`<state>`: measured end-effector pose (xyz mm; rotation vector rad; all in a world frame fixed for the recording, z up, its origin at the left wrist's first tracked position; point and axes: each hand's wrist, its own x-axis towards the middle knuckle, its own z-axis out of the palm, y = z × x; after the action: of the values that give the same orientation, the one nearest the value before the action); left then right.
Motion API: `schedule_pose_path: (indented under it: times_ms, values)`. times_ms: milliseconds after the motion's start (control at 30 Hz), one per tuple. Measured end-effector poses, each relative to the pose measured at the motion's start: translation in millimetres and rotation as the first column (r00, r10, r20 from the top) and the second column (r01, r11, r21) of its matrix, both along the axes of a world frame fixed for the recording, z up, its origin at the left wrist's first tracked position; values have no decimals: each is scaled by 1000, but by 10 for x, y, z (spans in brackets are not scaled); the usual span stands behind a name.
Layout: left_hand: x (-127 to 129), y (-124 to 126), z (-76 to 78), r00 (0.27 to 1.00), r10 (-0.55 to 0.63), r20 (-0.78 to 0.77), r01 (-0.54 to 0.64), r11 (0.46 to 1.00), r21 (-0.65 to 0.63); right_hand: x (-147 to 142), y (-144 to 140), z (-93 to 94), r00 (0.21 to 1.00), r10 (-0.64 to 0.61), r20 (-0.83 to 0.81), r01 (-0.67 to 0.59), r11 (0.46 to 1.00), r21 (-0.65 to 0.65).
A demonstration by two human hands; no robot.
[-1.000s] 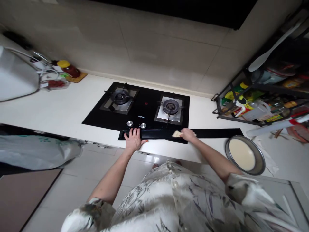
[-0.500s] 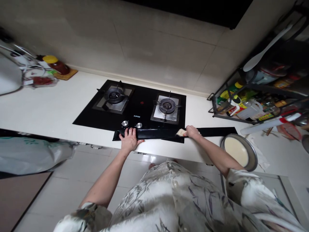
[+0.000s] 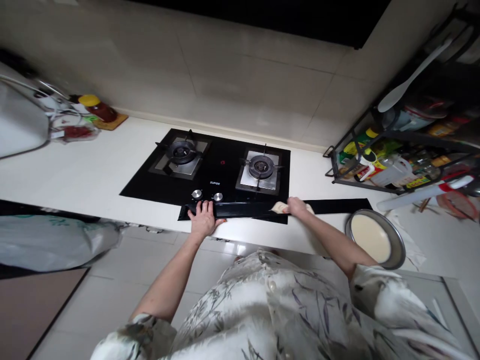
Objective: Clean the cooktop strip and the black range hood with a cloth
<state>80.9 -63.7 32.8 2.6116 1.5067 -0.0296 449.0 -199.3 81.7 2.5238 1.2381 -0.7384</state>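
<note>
A long black panel [image 3: 330, 206] lies across the front edge of the black gas stove [image 3: 168, 186] and reaches right over the white counter. Fingers spread, my left hand [image 3: 203, 220] presses on the panel's left end, just below the two stove knobs. My right hand [image 3: 297, 207] is closed around a pale cloth [image 3: 279, 207] and rests it on the middle of the panel. Part of the cloth sticks out on both sides of that hand. Two burners, a left one [image 3: 182, 151] and a right one [image 3: 261, 167], sit behind the panel.
A metal pot [image 3: 398, 246] with pale yellow contents stands at the right. Behind it is a dark rack [image 3: 360, 187] full of bottles. At the far left are a yellow-lidded jar [image 3: 103, 111] and a plastic pack [image 3: 75, 132]. A dark hood [image 3: 300, 20] hangs above.
The view has shifted slightly. My right hand still holds the cloth at nearly the same spot on the panel, with more cloth showing. My left hand stays on the panel's left end.
</note>
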Motion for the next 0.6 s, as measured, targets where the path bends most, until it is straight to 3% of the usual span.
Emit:
schedule_pose_path:
  times_ms: [133, 233, 333, 400, 500, 600]
  values:
    - [0, -12, -15, 1000, 6, 28, -6, 1000, -9, 664, -374, 202, 994, -78, 80, 83, 995, -61]
    - [-61, -61, -43, 998, 1, 68, -1, 1000, 4, 706, -427, 264, 994, -52, 92, 57, 997, -51]
    - [-174, -142, -79, 996, -20, 90, 20, 1000, -1, 453, -303, 308, 998, 43, 42, -44, 999, 2]
    - [-244, -191, -97, 995, -23, 101, 24, 1000, -5, 188, -118, 344, 991, 136, 3, -136, 983, 127]
    - [-296, -226, -99, 993, -13, 113, 13, 1000, 1, -343, 312, 346, 953, 303, -17, -274, 883, 380]
    - [-285, -223, -62, 995, -17, 100, 16, 1000, 13, -957, 782, 222, 899, 438, -33, -389, 828, 404]
